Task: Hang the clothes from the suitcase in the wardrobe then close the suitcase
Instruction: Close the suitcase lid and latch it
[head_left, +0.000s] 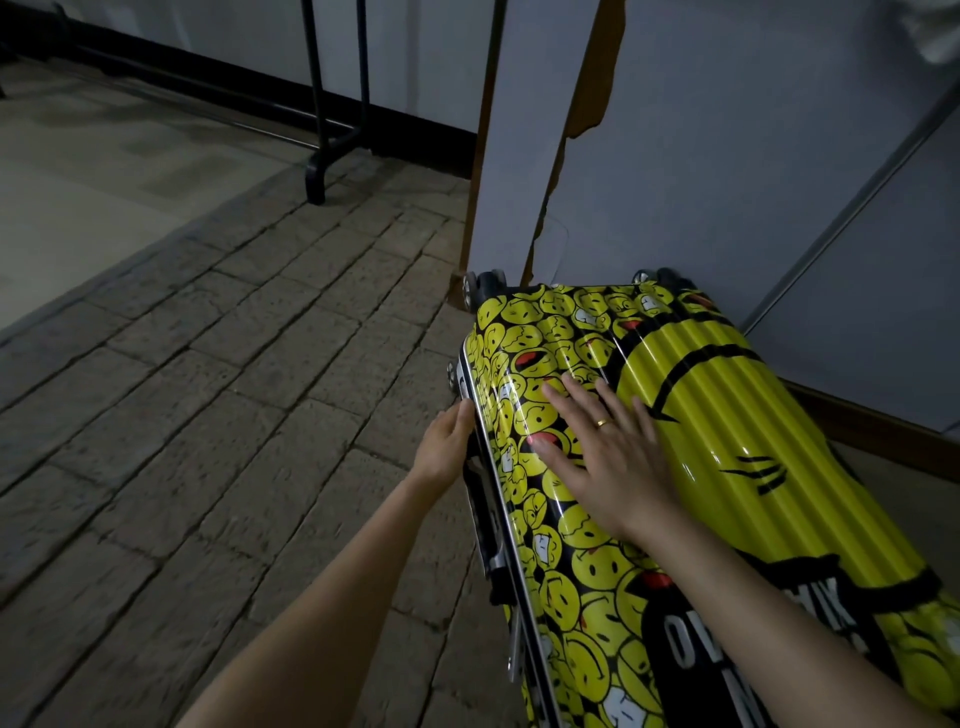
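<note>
Suitcase (675, 467) lies flat on the brick floor (208, 389), shell uppermost, its long axis running from the person out toward the wall panel (727, 156), wheels at the far end. Right hand (608, 452) rests spread and flat on the lid, fingers straight, gripping nothing. Left hand (447, 447) curls at the near-side rim seam; whether it pinches a zip pull cannot be made out. Lid appears down; fastening likely remains.

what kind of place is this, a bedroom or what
Probably a bedroom or dressing corner, though that is a guess: a yellow smiley suitcase lies on brick-pattern flooring, beside a pale wardrobe-like panel and a black garment rack's legs.
</note>
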